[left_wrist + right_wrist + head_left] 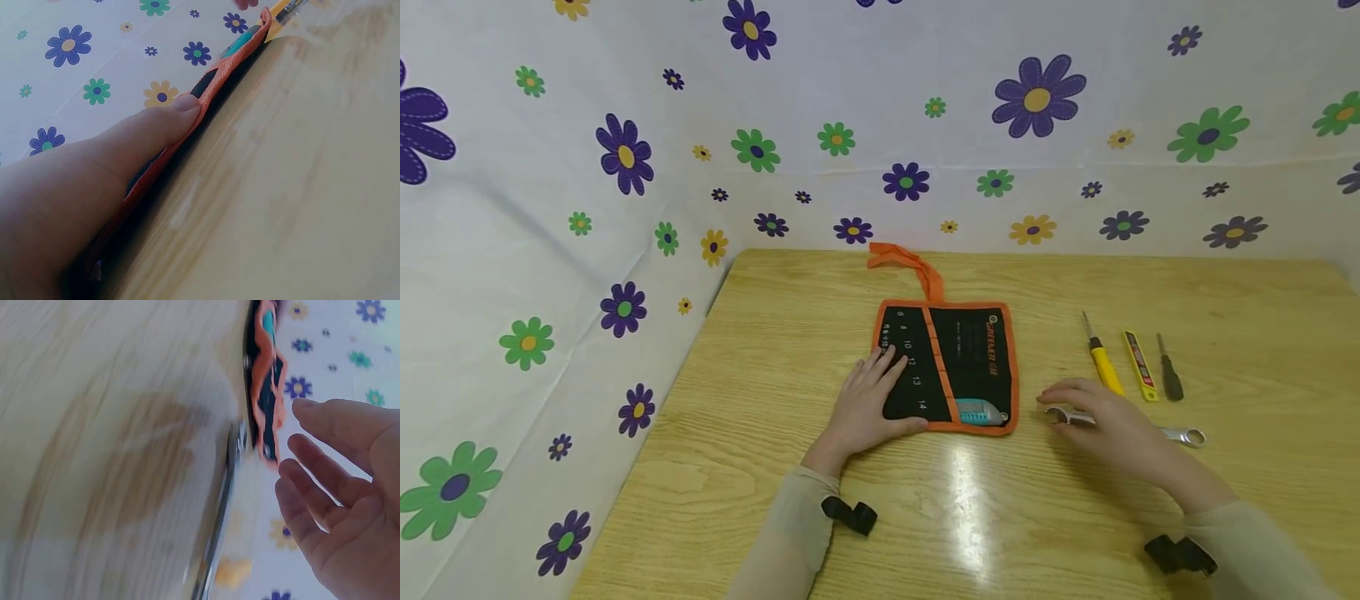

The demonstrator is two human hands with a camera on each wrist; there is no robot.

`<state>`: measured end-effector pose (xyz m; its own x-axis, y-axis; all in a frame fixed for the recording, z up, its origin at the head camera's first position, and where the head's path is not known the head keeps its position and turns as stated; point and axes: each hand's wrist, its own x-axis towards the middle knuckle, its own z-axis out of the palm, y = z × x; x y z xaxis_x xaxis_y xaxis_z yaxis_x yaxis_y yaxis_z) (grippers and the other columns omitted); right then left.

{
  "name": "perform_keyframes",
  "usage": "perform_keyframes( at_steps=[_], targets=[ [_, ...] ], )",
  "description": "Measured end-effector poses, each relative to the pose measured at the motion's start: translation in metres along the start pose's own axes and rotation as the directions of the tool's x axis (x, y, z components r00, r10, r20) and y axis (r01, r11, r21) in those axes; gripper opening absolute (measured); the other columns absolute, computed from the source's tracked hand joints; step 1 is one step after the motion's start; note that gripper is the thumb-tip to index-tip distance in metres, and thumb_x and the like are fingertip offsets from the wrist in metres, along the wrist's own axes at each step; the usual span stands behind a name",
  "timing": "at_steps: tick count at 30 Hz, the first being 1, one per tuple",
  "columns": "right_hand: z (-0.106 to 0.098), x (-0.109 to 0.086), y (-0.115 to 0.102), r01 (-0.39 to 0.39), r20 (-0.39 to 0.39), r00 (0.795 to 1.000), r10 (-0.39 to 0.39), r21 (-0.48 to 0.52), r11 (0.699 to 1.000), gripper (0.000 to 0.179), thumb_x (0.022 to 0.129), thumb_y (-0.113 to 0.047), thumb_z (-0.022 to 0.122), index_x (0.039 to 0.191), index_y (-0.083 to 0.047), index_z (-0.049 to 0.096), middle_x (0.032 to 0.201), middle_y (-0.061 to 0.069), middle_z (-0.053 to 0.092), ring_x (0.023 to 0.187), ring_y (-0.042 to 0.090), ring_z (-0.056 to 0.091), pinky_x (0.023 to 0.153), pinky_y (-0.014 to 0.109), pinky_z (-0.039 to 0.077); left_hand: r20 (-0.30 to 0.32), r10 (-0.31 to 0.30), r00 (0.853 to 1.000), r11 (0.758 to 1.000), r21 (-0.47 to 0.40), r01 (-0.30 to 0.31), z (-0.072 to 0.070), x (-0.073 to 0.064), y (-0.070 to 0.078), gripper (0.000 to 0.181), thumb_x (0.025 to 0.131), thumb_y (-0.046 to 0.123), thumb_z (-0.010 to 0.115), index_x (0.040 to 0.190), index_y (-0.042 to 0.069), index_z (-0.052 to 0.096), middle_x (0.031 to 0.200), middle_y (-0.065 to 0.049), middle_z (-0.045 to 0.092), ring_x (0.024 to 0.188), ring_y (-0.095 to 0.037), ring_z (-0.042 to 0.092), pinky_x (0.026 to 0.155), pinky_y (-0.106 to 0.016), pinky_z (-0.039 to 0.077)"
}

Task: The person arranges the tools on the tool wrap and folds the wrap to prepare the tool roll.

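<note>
A black tool pouch [979, 354] with orange edging lies unrolled on the table, its pockets numbered. My left hand [868, 404] rests on its left side, fingers spread over the numbers and the thumb [159, 125] along the near edge. From the pocket nearest me sticks out the rounded end of a teal-and-grey tool [980, 412]. My right hand [1108, 425] is over a silver combination wrench [1183, 436] to the right of the pouch. In the right wrist view the fingers are loosely bent with nothing between them, apart from the wrench [219, 515].
Beyond the right hand lie a yellow-handled screwdriver [1103, 365], a slim yellow packet [1141, 367] and a small dark-handled screwdriver [1168, 377]. The pouch's orange tie strap [917, 265] trails toward the back edge. Flower-patterned sheeting [865, 92] stands behind and left of the table [760, 350].
</note>
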<state>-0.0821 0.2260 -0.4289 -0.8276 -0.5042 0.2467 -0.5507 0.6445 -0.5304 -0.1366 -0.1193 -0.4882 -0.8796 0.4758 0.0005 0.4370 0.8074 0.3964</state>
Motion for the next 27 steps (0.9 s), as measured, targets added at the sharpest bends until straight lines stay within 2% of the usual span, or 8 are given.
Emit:
perform_keyframes(
  at_steps=[4, 9, 12, 16, 19, 23, 27],
  targets=[
    [-0.015, -0.016, 0.012, -0.028, -0.015, 1.000, 0.027, -0.060, 0.998, 0.042, 0.073, 0.002, 0.080, 0.112, -0.006, 0.068, 0.113, 0.008, 0.062, 0.100, 0.029, 0.058, 0.075, 0.044, 0.053, -0.002, 0.000, 1.000, 1.000, -0.011, 0.000, -0.001, 0.000, 0.000, 0.100, 0.078, 0.072, 0.059, 0.154, 0.021, 0.019, 0.160, -0.001, 0.009, 0.146, -0.018, 0.000, 0.117, -0.035, 0.000],
    [-0.032, -0.035, 0.029, -0.100, -0.030, 0.995, 0.098, -0.093, 0.991, 0.042, 0.072, 0.000, 0.081, 0.112, -0.005, 0.067, 0.111, 0.011, 0.063, 0.101, 0.034, 0.056, 0.076, 0.051, 0.049, -0.005, 0.005, 1.000, 1.000, -0.019, -0.005, -0.001, -0.001, 0.001, 0.100, 0.078, 0.071, 0.060, 0.154, 0.020, 0.020, 0.160, -0.002, 0.009, 0.146, -0.019, 0.000, 0.117, -0.036, 0.000],
    [-0.041, -0.046, 0.037, -0.171, -0.021, 0.985, 0.170, -0.088, 0.981, 0.041, 0.074, -0.001, 0.080, 0.113, -0.002, 0.066, 0.114, 0.019, 0.061, 0.104, 0.041, 0.053, 0.077, 0.058, 0.046, 0.000, 0.001, 1.000, 1.000, -0.013, -0.001, -0.001, -0.001, 0.001, 0.100, 0.078, 0.072, 0.059, 0.154, 0.021, 0.019, 0.160, -0.002, 0.009, 0.146, -0.018, 0.000, 0.117, -0.036, 0.000],
    [-0.052, -0.057, 0.047, -0.256, 0.016, 0.966, 0.259, -0.091, 0.962, 0.041, 0.077, -0.006, 0.079, 0.115, 0.001, 0.064, 0.112, 0.024, 0.060, 0.101, 0.046, 0.054, 0.074, 0.060, 0.048, -0.001, 0.003, 1.000, 1.000, -0.003, -0.003, -0.001, 0.000, 0.001, 0.100, 0.078, 0.073, 0.058, 0.154, 0.020, 0.019, 0.160, -0.002, 0.009, 0.146, -0.018, 0.000, 0.117, -0.035, 0.000],
    [-0.055, -0.064, 0.053, -0.287, 0.040, 0.955, 0.293, -0.113, 0.951, 0.042, 0.076, -0.007, 0.080, 0.114, 0.002, 0.065, 0.107, 0.020, 0.062, 0.095, 0.043, 0.058, 0.069, 0.051, 0.054, -0.002, 0.006, 1.000, 1.000, -0.003, -0.006, -0.001, 0.000, 0.001, 0.101, 0.078, 0.073, 0.058, 0.154, 0.020, 0.020, 0.160, -0.002, 0.009, 0.146, -0.018, 0.000, 0.117, -0.036, 0.000],
    [-0.057, -0.071, 0.061, -0.310, 0.059, 0.946, 0.319, -0.128, 0.942, 0.041, 0.075, -0.007, 0.080, 0.113, 0.001, 0.066, 0.104, 0.017, 0.063, 0.091, 0.038, 0.061, 0.065, 0.043, 0.056, 0.001, 0.003, 1.000, 1.000, -0.003, -0.003, -0.001, 0.000, 0.001, 0.100, 0.078, 0.073, 0.058, 0.154, 0.020, 0.019, 0.160, -0.002, 0.009, 0.146, -0.018, -0.001, 0.117, -0.036, 0.000],
    [-0.057, -0.077, 0.069, -0.282, 0.046, 0.955, 0.292, -0.149, 0.948, 0.037, 0.074, -0.010, 0.081, 0.109, -0.003, 0.069, 0.102, 0.009, 0.067, 0.089, 0.013, 0.062, 0.066, 0.034, 0.056, -0.003, 0.003, 1.000, 1.000, 0.002, -0.003, -0.001, 0.000, 0.001, 0.100, 0.078, 0.072, 0.058, 0.154, 0.020, 0.020, 0.160, -0.002, 0.009, 0.146, -0.019, 0.001, 0.117, -0.036, 0.001]
  ],
)
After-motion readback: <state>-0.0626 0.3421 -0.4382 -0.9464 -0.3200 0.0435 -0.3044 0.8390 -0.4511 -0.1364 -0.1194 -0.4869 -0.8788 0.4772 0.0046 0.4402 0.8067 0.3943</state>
